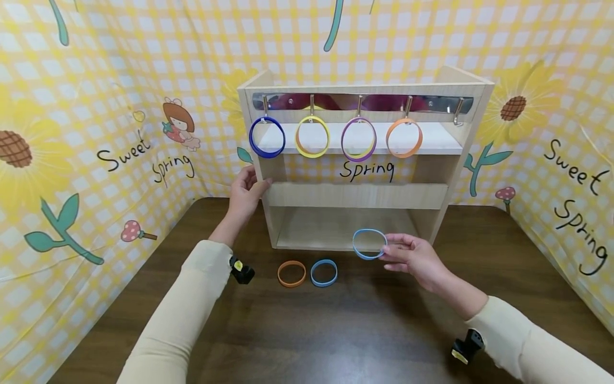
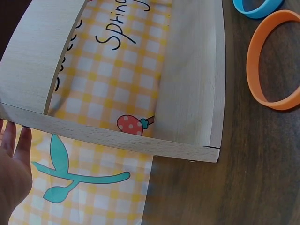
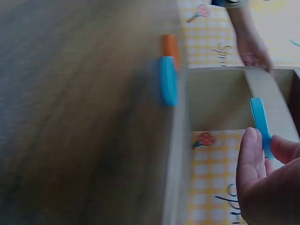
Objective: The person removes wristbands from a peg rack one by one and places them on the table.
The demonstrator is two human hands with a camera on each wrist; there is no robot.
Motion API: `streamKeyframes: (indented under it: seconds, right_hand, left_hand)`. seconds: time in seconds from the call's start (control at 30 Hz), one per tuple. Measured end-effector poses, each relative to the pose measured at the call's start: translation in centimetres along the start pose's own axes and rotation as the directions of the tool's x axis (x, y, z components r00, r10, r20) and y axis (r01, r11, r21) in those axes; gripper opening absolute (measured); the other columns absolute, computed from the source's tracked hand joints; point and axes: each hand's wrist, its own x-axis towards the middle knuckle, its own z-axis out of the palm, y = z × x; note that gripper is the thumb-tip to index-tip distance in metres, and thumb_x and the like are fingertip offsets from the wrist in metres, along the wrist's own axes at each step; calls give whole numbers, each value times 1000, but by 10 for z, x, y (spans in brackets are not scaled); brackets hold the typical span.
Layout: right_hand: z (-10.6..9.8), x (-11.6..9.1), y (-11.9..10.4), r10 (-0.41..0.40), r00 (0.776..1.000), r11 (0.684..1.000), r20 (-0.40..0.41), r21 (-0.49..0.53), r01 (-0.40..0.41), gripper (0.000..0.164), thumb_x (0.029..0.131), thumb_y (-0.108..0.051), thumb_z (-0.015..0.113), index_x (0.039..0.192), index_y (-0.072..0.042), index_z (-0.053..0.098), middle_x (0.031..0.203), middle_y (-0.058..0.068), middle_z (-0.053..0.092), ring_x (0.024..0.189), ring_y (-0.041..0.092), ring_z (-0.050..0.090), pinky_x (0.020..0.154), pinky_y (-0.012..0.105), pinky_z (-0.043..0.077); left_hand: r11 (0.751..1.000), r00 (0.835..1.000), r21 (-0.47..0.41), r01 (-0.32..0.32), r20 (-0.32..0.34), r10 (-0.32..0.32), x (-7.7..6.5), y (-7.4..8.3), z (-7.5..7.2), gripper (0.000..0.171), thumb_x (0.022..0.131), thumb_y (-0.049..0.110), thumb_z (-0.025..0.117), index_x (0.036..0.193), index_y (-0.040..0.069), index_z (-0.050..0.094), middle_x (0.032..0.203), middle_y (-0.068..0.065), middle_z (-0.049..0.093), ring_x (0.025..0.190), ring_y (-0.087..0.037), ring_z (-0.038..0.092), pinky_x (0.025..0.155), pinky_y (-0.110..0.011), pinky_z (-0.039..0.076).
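Observation:
My right hand (image 1: 414, 258) pinches a light-blue wristband (image 1: 354, 245) between thumb and fingers, in front of the shelf's lower opening. In the right wrist view the same wristband (image 3: 258, 115) stands edge-on above the fingertips. At the shelf's left side, my left hand (image 1: 245, 194) holds the side panel, its thumb on the front edge and its fingers against the outer face. On the table in front of the shelf lie an orange wristband (image 1: 279, 277) and a second light-blue wristband (image 1: 313, 277), side by side and apart.
A metal hook rail (image 1: 336, 101) crosses the top of the wooden shelf (image 1: 357, 196). From its hooks hang dark blue (image 1: 251, 140), yellow (image 1: 328, 140), purple (image 1: 343, 141) and orange bands (image 1: 420, 140). The rightmost hook (image 1: 458, 111) is beyond them. Checked cloth (image 1: 144, 64) surrounds the brown table (image 1: 307, 330).

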Motion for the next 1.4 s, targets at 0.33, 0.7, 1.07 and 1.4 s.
streamKeyframes:
  seconds: [0.33, 0.7, 1.07, 1.4]
  right_hand:
    - [-1, 7, 31, 84, 996, 994, 38, -71, -81, 43, 93, 0, 61, 129, 15, 43, 98, 12, 65, 88, 21, 69, 76, 37, 56]
    - [2, 13, 49, 143, 989, 984, 24, -114, -140, 45, 91, 2, 63, 128, 17, 43, 96, 17, 69, 85, 23, 70, 70, 34, 57]
    - [9, 16, 56, 186, 982, 971, 37, -158, -178, 40, 90, 4, 62, 125, 18, 46, 93, 15, 68, 81, 22, 69, 68, 34, 57]
    - [10, 19, 58, 188, 982, 957, 3, -225, -182, 39, 89, 4, 64, 123, 16, 50, 91, 16, 69, 79, 23, 69, 65, 36, 57]
  left_hand:
    - [1000, 1000, -5, -7, 2, 7, 0, 0, 3, 41, 89, -4, 63, 127, -12, 50, 115, -14, 61, 102, -15, 58, 82, -24, 49]
    - [1000, 1000, -2, -18, 4, 18, 0, -1, 1, 40, 89, -4, 62, 127, -11, 51, 114, -15, 62, 102, -17, 59, 79, -24, 49]
    - [1000, 1000, 3, 20, -8, -20, -3, -2, -1, 42, 90, -1, 64, 129, -10, 50, 124, -27, 56, 103, -17, 58, 81, -24, 49]
    - [1000, 1000, -2, -7, 5, 7, -1, -1, 0, 36, 90, -1, 64, 125, -4, 55, 113, -11, 62, 102, -16, 58, 81, -24, 49]
